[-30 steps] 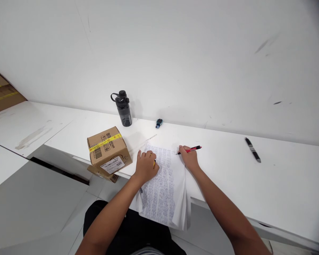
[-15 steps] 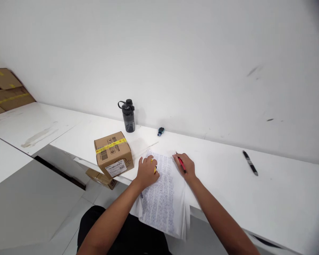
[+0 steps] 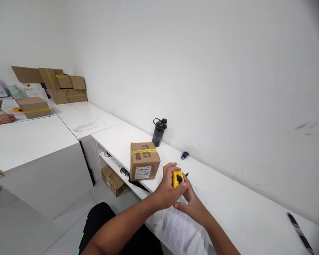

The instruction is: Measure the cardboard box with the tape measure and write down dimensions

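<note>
Yellow cutter (image 3: pixel 177 179) is sitting pinched in your left hand (image 3: pixel 168 190); right hand (image 3: pixel 191 205) is cupping beneath, grip unclear. Keep it steadied above the printed sheets (image 3: pixel 179 230).

Small yellow cutter (image 3: pixel 178 179), upright, held.

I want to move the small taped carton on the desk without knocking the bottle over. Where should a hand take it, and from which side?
Grip the cardboard box across its two upright side faces, probably coming down from above on the desk-edge side. It stands square and upright on the white desk, top closed with yellow tape. The dark bottle stands behind it by the wall, so keep away from that side.
</note>
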Demonstrator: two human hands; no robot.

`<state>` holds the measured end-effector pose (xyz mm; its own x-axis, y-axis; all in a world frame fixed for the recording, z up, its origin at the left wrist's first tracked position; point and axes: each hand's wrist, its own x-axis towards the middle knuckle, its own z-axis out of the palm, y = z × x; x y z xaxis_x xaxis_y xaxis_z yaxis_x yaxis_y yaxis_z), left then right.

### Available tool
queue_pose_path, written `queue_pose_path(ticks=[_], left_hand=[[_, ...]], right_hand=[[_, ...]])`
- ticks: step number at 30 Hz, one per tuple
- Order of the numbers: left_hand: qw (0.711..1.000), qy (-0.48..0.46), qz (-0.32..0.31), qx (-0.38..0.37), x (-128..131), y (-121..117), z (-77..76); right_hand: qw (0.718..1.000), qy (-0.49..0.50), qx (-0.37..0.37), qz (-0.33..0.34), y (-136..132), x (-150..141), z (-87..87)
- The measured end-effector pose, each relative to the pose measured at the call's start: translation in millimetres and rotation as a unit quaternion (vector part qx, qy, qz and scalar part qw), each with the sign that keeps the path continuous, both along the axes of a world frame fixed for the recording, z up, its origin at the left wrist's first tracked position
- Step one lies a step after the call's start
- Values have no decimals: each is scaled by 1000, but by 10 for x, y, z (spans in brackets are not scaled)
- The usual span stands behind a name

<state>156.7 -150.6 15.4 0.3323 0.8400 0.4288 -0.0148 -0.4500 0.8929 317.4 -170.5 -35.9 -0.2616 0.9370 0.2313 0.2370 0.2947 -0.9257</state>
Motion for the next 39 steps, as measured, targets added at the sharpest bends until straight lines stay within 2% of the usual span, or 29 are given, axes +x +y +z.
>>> queue_pose_path(ticks=[2, 5, 10, 14, 17, 19, 24, 28, 33, 39], left_hand=[[999, -31, -31, -9, -108, -138, 167], [997, -41, -61, -34, -357, -246, 315], [988, -24, -76, -132, -933, -243, 442], [973, -67, -83, -206, -1291, -128, 484], [974, -77, -26, -213, -1453, 7, 462], [973, -61, 5, -221, -1564, 124, 445], [952, -89, 53, -288, -1951, 521, 369], [943, -80, 128, -297, -2149, 832, 194], [935, -39, 162, -313, -2101, 1038, -5], [935, -22, 174, -308, -1927, 1130, -42]], right_hand=[[999, 31, 26, -28, -92, -225, 164], [997, 7, 58, -43, -112, -444, 359], [992, -63, 108, 30, -9, -549, 567], [991, -49, 97, 84, 99, -640, 686], [992, -29, 75, 102, 249, -723, 727], [994, -6, 61, 88, 412, -742, 723], [987, 142, 52, -47, 1019, -586, 647], [977, 175, -40, -115, 1473, -400, 566], [979, 153, -70, -117, 1760, -323, 482], [987, 119, -71, -82, 1843, -275, 496]])
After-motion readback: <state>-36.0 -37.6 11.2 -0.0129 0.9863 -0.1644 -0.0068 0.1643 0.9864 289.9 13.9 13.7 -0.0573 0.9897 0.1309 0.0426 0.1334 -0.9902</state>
